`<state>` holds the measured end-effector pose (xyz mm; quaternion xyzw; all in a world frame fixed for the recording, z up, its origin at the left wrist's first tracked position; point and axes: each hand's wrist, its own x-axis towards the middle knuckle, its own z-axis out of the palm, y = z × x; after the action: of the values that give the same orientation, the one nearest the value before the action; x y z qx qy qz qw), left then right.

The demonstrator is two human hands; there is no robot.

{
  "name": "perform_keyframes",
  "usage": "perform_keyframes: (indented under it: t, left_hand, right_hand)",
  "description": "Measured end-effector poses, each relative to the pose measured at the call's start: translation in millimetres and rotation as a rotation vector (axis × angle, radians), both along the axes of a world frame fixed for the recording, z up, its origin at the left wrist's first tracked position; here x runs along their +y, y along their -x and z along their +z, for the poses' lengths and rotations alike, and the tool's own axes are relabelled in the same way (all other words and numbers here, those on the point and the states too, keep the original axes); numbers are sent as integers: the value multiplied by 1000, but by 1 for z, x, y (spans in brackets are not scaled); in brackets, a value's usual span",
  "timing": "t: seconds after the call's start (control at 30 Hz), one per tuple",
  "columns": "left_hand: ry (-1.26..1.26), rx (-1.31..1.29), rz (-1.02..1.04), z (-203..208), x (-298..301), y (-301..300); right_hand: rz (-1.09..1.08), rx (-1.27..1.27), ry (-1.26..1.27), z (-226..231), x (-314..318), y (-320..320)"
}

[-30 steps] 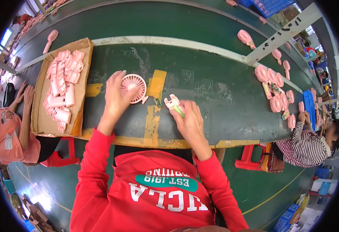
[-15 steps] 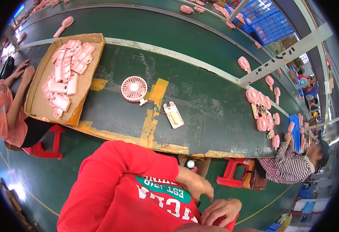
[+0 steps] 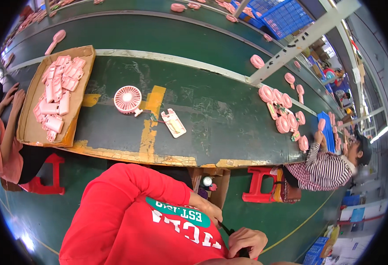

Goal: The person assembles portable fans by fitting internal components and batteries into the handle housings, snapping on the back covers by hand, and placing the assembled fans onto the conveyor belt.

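Note:
My left hand (image 3: pixel 209 209) reaches across the front of my red shirt, its fingers closed at one end of a thin black strap-like thing (image 3: pixel 225 228). Close beside it, at my right side, the curled fingers of my right hand (image 3: pixel 248 240) grip a black part that shows under them. Whether the two black parts are one piece I cannot tell. On the bench ahead lie a pink round fan head (image 3: pixel 128 99) and an opened pink handle shell (image 3: pixel 174 123), which has a pale cylinder inside and thin wires toward the fan head.
A cardboard tray (image 3: pixel 80 106) of pink shells stands at the left, near another person's hands (image 3: pixel 15 98). Several pink fans (image 3: pixel 282 124) lie at the bench's right end, by a person in stripes (image 3: pixel 328 170). A red stool (image 3: pixel 258 184) stands below.
My hands have closed on black parts, and the strap-like thing now shows between them. The view has shifted, so the bench things appear farther left. The fan head and shell keep their places.

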<state>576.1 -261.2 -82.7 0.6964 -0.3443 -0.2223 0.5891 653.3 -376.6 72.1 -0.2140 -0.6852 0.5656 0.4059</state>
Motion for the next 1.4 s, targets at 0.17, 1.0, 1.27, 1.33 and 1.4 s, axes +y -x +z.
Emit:
perform_keyframes:
  t: [0.17, 1.0, 1.27, 1.33, 1.4]
  left_hand:
    - [95, 244, 121, 49, -4, -4]
    - [-264, -1320, 1053, 133, 63, -10]
    - [8, -504, 491, 100, 39, -22]
    - [-111, -304, 356, 121, 50, -39]
    - [-131, -242, 302, 118, 56, -51]
  right_hand:
    - [-613, 375, -374, 21, -21, 5]
    - [-1408, 450, -616, 239, 126, -108]
    - [-1133, 711, -213, 246, 169, -120]
    - [-1227, 406, -541, 235, 176, -118]
    - [-1240, 431, -505, 225, 184, -120]
